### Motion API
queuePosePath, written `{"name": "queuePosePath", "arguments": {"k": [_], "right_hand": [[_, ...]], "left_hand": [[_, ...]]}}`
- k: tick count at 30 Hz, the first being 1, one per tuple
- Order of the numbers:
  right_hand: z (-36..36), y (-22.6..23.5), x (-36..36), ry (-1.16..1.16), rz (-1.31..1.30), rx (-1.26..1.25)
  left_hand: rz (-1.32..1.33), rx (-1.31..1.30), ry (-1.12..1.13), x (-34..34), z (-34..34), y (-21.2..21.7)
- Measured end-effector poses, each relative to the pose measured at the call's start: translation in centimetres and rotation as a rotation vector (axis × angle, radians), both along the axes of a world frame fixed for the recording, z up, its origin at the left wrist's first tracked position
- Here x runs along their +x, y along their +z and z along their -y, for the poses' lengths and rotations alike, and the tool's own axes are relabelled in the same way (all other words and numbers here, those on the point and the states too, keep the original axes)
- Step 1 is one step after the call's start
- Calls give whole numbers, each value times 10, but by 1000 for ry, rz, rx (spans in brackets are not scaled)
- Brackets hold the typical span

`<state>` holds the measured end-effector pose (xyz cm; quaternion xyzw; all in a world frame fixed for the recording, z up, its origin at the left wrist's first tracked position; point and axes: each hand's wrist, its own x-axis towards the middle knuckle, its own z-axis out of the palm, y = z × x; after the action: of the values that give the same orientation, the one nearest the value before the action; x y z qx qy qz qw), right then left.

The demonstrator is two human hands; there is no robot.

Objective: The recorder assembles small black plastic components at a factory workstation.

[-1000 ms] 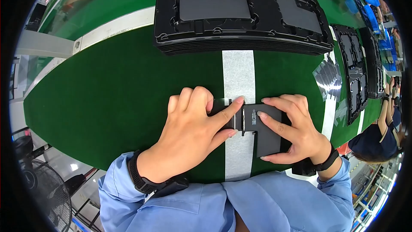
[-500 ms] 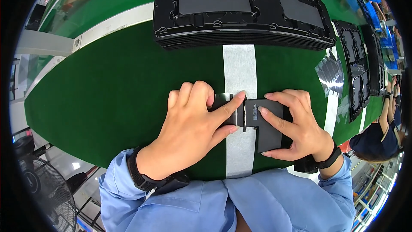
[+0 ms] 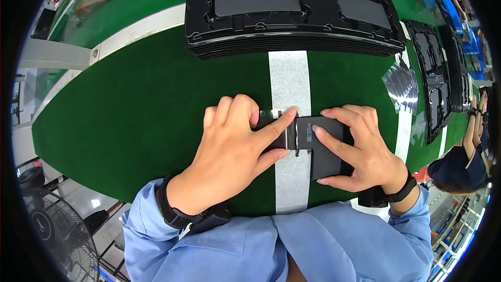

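- Where a white stripe (image 3: 289,89) crosses the green worktop (image 3: 135,109), two hands press a flat black part (image 3: 326,149) down near the front edge.
- Left hand (image 3: 235,149): fingers curled over the part's left end, index finger stretched across to its middle seam, grasping it.
- Right hand (image 3: 360,149): fingers spread flat on the part's right half, pinning it rather than closing round it.
- Stacked black trays (image 3: 292,8) sit well beyond.
- Both wrists wear dark bands under blue sleeves.
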<state>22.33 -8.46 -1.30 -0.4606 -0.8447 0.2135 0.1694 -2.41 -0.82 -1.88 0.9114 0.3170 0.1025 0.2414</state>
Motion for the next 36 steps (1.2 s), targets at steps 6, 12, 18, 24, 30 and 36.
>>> {"name": "queuePosePath", "arguments": {"k": [6,12,18,24,30,36], "right_hand": [[3,6,-1,15,79,-9],[4,8,-3,22,53,50],[7,9,-2,31,93,79],[13,6,1,4,18,96],[13,18,20,-178,-1031,-336],[-17,12,-4,333,-1837,-864]], "left_hand": [[163,-28,-76,0,-6,-2],[234,-38,-202,5,-9,-11],[221,47,-226,3,-9,-16],[511,-329,81,2,-8,-15],[242,-104,-295,-2,3,-1],[219,-95,-344,-1,10,3]]}}
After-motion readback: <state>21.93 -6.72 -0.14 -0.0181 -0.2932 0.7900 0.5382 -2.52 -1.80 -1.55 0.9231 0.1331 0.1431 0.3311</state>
